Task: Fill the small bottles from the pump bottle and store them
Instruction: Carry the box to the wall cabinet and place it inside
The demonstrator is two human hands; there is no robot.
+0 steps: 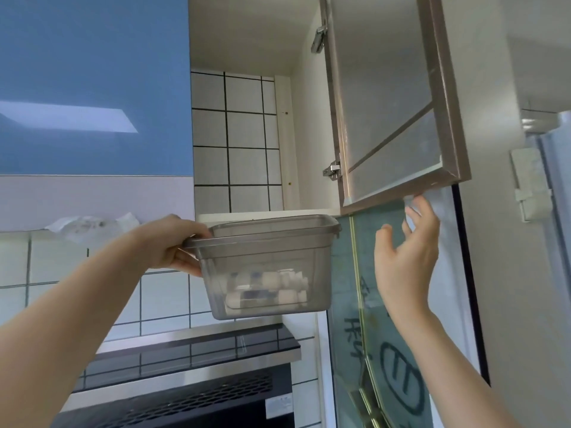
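Observation:
A clear grey plastic bin [265, 251] is held up in the air just below the open wall cabinet [247, 140]. Several small bottles [267, 288] with white caps lie on their sides at its bottom. My left hand [176, 245] grips the bin's left rim, thumb on top and fingers under the lip. My right hand [408, 257] is raised with fingers spread, its fingertips close under the lower corner of the open cabinet door [392, 112]. Whether they touch the door is unclear. The pump bottle is out of view.
The cabinet's inside shows a tiled back wall and a bare bottom shelf [265, 213]. A blue cabinet front [92, 84] is to the left. A range hood [185, 375] sits below. A glass panel with black scribbles [380, 350] stands at the right.

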